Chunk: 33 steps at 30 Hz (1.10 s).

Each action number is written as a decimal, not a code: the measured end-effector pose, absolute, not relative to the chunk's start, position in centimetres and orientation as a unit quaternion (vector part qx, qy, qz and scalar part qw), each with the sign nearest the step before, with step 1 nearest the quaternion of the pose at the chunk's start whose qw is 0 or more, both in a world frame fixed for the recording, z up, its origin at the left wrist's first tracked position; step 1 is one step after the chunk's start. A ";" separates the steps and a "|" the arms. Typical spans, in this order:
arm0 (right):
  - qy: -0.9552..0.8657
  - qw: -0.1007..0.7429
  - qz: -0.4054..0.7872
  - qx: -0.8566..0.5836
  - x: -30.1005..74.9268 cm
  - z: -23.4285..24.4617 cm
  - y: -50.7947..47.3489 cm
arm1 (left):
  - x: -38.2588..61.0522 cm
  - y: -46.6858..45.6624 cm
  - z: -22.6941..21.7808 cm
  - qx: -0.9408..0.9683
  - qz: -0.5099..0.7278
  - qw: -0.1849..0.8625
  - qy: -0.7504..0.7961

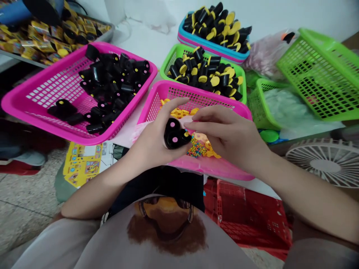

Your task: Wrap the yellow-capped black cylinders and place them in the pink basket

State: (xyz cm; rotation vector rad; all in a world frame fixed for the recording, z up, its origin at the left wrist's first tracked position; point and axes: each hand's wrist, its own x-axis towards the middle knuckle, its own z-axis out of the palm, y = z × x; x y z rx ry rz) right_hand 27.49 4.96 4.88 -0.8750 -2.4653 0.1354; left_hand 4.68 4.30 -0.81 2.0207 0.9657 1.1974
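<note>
My left hand [153, 144] is wrapped round several black plastic cylinders [175, 136], their ends turned up; pink dots show on two and a yellow dot on another. Close to their right side, my right hand [228, 132] has its fingertips pinched together; whatever they hold, if anything, is too small to make out. Below both hands is a pink basket [159, 87] with a pinkish plastic sheet. In it lie tiny multicoloured beads [198, 147] and yellow plastic pieces [211, 151], partly hidden by my hands.
At left stands a larger pink basket [42, 93] of black cylinders with dotted ends. Behind are a green basket [171, 56] and a blue tub [183, 35] of black cylinders with yellow caps. Green baskets [316, 71] and a fan [325, 164] are at right; red crates [246, 216] sit below.
</note>
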 end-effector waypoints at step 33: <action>-0.927 0.217 -0.004 -0.306 26.6 7.7 4.6 | 4.2 4.4 -2.0 0.747 0.504 0.289 0.323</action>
